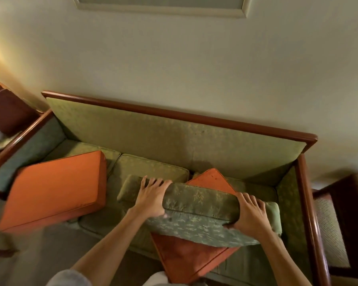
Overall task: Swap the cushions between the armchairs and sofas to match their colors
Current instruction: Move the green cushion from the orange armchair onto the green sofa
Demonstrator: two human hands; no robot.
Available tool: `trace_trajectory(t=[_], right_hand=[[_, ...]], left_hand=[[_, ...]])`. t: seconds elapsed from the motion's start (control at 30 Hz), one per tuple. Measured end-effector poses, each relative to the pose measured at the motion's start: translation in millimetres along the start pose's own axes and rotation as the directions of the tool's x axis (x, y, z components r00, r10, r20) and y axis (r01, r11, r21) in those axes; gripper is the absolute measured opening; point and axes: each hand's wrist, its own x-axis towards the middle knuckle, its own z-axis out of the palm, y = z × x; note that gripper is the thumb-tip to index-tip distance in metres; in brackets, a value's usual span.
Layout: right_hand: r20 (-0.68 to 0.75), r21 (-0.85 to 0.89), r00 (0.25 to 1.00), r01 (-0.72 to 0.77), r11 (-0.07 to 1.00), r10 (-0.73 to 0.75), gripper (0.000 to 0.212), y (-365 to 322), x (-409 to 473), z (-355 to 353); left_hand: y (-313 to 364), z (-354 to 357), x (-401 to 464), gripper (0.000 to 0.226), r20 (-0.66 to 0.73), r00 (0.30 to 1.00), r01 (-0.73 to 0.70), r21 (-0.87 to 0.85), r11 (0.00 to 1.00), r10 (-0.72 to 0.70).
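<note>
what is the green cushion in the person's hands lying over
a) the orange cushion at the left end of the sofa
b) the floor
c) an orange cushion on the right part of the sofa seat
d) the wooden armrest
c: the green cushion, gripped by the left hand and right hand, lies across the orange cushion on the right part of the sofa.

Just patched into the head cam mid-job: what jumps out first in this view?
The two orange cushions stand out against the green sofa: one orange cushion lies tilted on the sofa's left end, the other orange cushion lies on the right seat. Over that second one, the left hand and right hand grip a green patterned cushion, which partly covers it.
</note>
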Motion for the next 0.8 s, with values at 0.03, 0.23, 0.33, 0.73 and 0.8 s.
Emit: trace_trajectory(t=[0.03,0.23,0.33,0.73,0.8], right_hand=[[-0.021,0.008,1.000,0.007,1.000,-0.007,0.108,-2,0,2],[-0.050,0.066,0.999,0.020,0.998,-0.017,0.094,-30,29,-15],[-0.065,0.096,0.996,0.062,0.993,-0.056,0.090,-51,61,-36],[-0.122,0.077,0.989,0.090,0.993,-0.080,0.078,-219,247,-60],[-0.136,0.082,0.988,0.082,0.993,-0.070,0.078,-241,280,-56]], left_hand=[[-2,1,-1,0.118,-0.003,1.000,0.007,-0.015,1.000,-0.007],[-33,-13,14,0.103,-0.026,1.000,0.011,-0.107,0.994,-0.014],[-65,-32,35,0.103,-0.038,0.999,0.008,-0.151,0.989,-0.014],[-294,-103,159,0.097,-0.144,0.987,-0.094,-0.107,0.990,0.078],[-325,-109,190,0.096,-0.138,0.986,-0.107,-0.112,0.988,0.091]])
